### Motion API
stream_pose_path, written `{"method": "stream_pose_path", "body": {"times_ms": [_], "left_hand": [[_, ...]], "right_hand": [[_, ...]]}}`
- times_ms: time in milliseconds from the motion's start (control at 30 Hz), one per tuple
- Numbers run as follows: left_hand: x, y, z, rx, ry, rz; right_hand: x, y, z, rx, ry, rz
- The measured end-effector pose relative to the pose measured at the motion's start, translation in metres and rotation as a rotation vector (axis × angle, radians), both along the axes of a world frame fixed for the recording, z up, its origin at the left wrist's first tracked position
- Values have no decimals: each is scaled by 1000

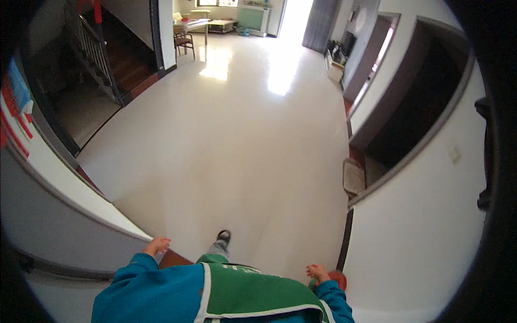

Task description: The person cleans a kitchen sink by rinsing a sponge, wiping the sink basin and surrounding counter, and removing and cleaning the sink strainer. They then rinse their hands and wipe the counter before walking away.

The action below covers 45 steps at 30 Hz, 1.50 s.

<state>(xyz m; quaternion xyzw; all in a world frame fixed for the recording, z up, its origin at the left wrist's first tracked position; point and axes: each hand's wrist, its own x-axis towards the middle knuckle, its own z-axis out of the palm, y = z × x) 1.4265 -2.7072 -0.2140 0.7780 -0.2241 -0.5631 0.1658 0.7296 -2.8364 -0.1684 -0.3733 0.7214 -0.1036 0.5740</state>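
My left hand (158, 246) hangs at the left, close to the end of a low white-topped wall (121, 226). It looks loosely curled, with nothing seen in it. On the right, my right hand (318, 272) is held low with its fingers bent and nothing visible between them. Just behind it is a round red object (339, 279) near the wall, partly hidden by my blue sleeve (333, 296). A green apron or vest with white trim (258, 286) covers my front. One foot in a dark shoe (223, 235) is forward on the pale floor (226, 161).
A dark stairwell with a railing (95, 56) opens on the left. Doorways (416, 89) line the right wall, with a mat-like object (354, 177) at one threshold. Farther off are a table (194, 25), a chair (184, 42) and a bright open doorway (295, 18).
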Motion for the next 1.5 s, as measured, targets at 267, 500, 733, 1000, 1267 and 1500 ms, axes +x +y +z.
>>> {"method": "stream_pose_path", "body": {"times_ms": [267, 500, 733, 1000, 1267, 1500], "left_hand": [[-26, -219, -11, 24, -221, -207], [-99, -481, 16, -357, -228, -576], [-189, -652, 9, -404, -271, -714], [-261, -786, 21, -193, -204, -639], [-384, -950, 7, -135, -426, -715], [-565, -1100, 14, -342, -173, -972]], "right_hand": [[-39, -107, -2, -69, 116, 216], [-80, -167, -70, 46, 172, 42], [-185, -274, -113, -156, 160, 216], [-278, -479, -45, -182, 132, -112], [-352, -656, 30, -343, -63, -355], [-405, -722, 86, -358, -43, -407]]}}
